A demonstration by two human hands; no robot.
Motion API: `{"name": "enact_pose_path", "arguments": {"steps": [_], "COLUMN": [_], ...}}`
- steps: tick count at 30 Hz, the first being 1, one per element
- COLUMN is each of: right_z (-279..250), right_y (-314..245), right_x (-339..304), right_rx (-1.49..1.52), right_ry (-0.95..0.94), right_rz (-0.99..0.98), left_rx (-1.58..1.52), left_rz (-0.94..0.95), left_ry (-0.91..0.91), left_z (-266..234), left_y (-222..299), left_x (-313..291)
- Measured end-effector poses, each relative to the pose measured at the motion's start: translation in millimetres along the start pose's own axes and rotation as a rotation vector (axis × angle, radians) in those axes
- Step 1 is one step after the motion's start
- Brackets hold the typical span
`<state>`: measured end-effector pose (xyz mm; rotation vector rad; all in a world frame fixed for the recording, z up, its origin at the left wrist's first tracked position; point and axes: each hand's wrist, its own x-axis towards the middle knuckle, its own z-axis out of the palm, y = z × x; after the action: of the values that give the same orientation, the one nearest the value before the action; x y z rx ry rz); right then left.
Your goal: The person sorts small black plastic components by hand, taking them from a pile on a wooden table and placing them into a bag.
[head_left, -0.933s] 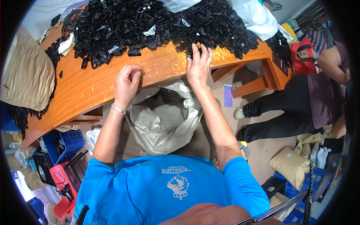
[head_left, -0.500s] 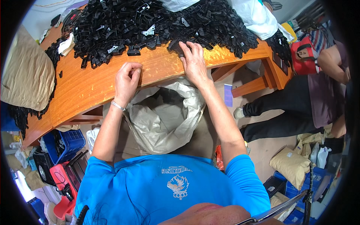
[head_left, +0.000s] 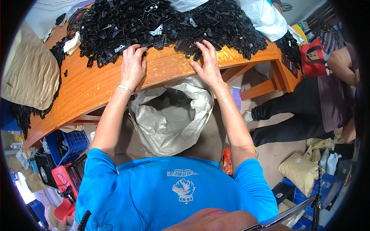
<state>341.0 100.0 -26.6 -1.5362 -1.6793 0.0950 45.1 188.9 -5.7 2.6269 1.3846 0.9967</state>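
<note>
Plainly, black plastic parts (head_left: 127, 27) lay heaped on our wooden table (head_left: 90, 90). Our left hand (head_left: 133, 68) was curled at their near edge, its grip unclear; our right hand (head_left: 210, 68) was open. We judged them light, stiff, best pinched edgewise.

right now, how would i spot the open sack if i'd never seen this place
Find the wooden table heaped with black plastic parts. Just below its near edge, between the person's left forearm and right forearm, is the pale grey sack. Its wide crumpled mouth gapes upward, unlike the bulging tan sack at the right, which shows no opening.
</note>
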Motion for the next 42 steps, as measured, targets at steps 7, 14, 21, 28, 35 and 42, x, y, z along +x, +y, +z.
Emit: {"name": "enact_pose_path", "arguments": {"steps": [7,14,21,28,35,42], "right_z": [-7,-6,-6,7,-4,-14], "right_y": [9,-4,-24,-43,-40,-24], "right_x": [-6,-3,-7,7,0,-19], "right_rx": [0.071,-0.146,-0.285,-0.405,-0.372,-0.107], "right_ry": [0.035,0.066,0.027,0.014,-0.011,0.103], "right_rz": [0.019,-0.136,-0.001,0.113,0.218,0.230], "left_rx": [0.015,-0.066,-0.226,-0.466,-1.461,-1.643], "left_rz": [0.039,0.071,0.020,-0.185,-0.837,-0.763], "left_ry": [-0.015,-0.082,-0.065,-0.116,-0.311,-0.418], "left_z": [1,-6,1,7,-12,-14], "left_y": [-5,19,22,23,40,66], "left_x": [2,-3,-14,-15,-19,-37]}}
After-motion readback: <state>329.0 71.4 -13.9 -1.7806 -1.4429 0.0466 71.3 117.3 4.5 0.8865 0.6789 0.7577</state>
